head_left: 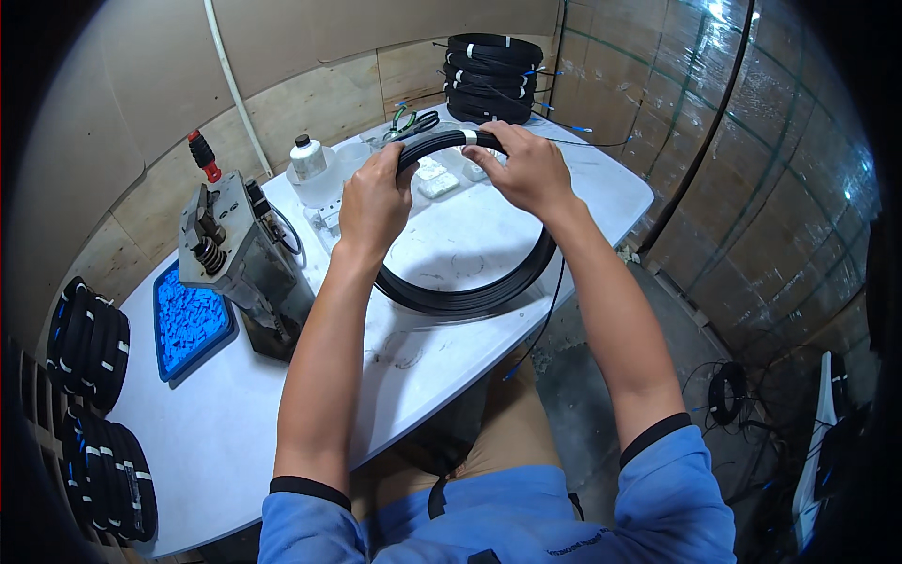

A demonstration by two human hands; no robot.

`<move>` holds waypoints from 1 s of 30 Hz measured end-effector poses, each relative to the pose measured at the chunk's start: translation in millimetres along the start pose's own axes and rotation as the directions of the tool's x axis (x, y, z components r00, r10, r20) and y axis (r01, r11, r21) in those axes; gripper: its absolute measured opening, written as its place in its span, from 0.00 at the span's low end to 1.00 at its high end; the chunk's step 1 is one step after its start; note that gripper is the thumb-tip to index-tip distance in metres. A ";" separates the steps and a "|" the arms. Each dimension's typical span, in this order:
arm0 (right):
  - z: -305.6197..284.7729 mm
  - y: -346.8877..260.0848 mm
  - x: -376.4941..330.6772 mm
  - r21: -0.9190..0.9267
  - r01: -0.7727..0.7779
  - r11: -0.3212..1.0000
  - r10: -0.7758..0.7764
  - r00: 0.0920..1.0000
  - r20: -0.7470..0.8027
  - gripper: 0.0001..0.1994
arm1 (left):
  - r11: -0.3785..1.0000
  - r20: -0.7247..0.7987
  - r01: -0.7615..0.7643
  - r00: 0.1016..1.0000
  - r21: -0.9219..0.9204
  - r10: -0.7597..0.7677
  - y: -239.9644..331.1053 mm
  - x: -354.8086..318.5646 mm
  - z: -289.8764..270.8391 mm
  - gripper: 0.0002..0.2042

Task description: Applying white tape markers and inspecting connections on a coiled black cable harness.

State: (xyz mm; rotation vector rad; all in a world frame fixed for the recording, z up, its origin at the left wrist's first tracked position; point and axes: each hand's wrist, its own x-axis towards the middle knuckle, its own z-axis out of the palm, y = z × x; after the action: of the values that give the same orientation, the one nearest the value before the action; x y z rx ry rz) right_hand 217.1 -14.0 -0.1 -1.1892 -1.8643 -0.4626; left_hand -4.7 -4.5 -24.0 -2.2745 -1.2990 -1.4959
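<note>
Cable coil (460, 301): black multi-turn loop over the desk (235, 423), far arc raised, near arc lower; can't tell if it touches.
Left hand (376, 200): fingers clamped on the far arc, left of the white band (470, 137).
Right hand (536, 174): fingers clamped on the same arc, just right of the band.
Grip advice: I'd squeeze all turns into one bundle, band between the hands; a loose turn could spring out.
Blue-tipped tail (511, 376): hangs past the desk edge; snag risk, worth guiding clear.
Blue tray (201, 357): full of small blue pieces (188, 310), left of the grey machine (249, 263).
Translucent tub (319, 193): white bottle (307, 161), black cap on, standing upright in it.
White packets (435, 179): seen through the loop; can't tell if something holds them.
Coil stack (490, 80): banded black coils, far end.
</note>
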 end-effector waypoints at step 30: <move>-48.3 39.6 -6.0 0.651 -0.513 0.560 0.629 0.774 0.069 0.14 | 0.670 0.477 0.340 0.879 -0.660 0.023 96.1 -92.6 4.9 0.11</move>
State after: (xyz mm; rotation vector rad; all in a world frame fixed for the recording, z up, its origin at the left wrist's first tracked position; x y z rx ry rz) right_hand 274.8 -31.3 17.3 -1.1316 -1.1931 0.4246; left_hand 53.8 -116.0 -68.6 -3.2629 -1.1343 -1.8815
